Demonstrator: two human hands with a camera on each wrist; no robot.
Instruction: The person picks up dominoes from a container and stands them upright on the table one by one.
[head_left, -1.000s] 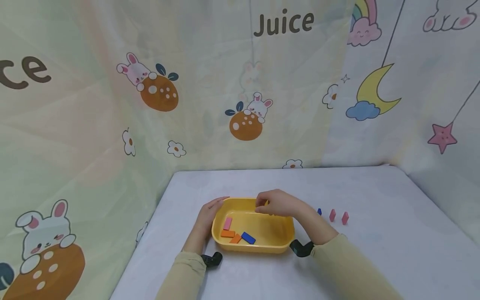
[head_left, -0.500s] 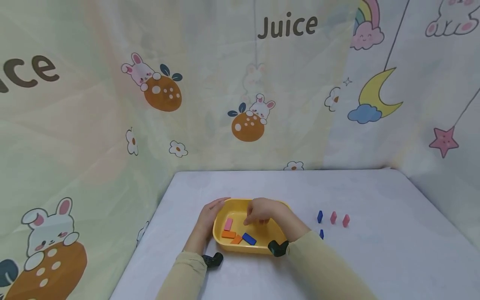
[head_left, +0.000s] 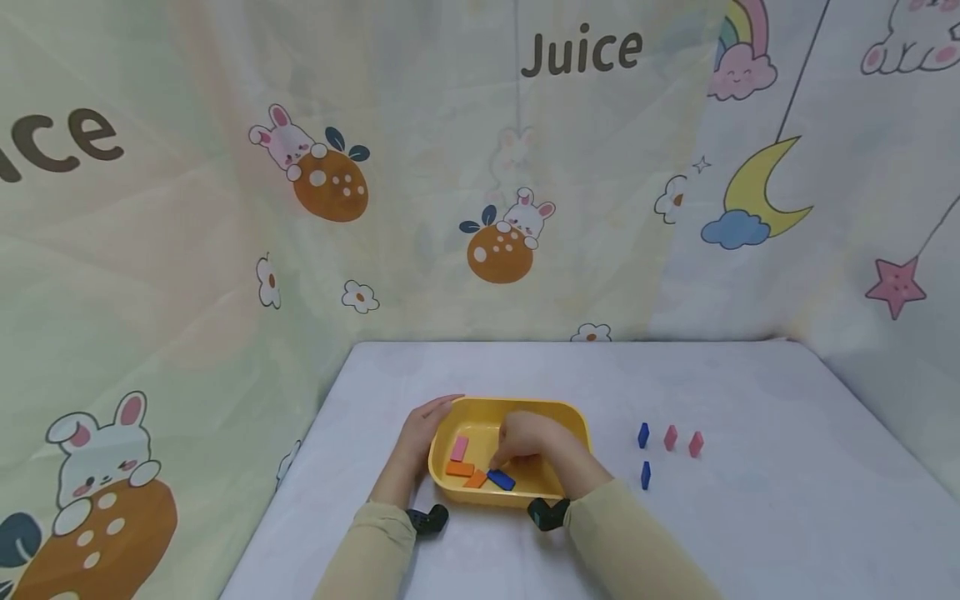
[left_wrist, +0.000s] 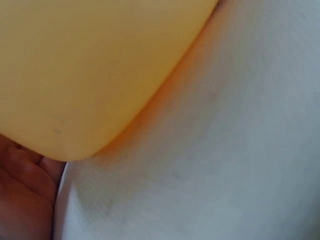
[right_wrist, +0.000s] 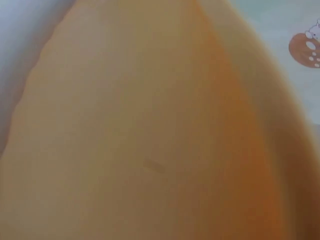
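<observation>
A yellow tray [head_left: 570, 421] sits on the white table; its outer wall [left_wrist: 75, 75] fills the left wrist view beside my palm. In it lie a pink block [head_left: 459, 447], two orange blocks [head_left: 459, 468] and a blue block [head_left: 504, 481]. My left hand [head_left: 422, 432] rests flat against the tray's left wall, fingers straight along the rim. My right hand [head_left: 525, 446] is down inside the tray, its fingers curled onto the upper end of the blue block. The right wrist view shows only the yellow tray floor [right_wrist: 150, 150], close and blurred.
Right of the tray, a blue block [head_left: 642, 434] and two pink blocks [head_left: 670, 437] stand in a row on the table, with another blue block [head_left: 645, 474] nearer to me. Printed curtains [head_left: 480, 208] wall in the table at the back and both sides.
My right hand came from the tray's far rim down and left into the tray, onto the blue block. The left hand stayed on the tray's wall.
</observation>
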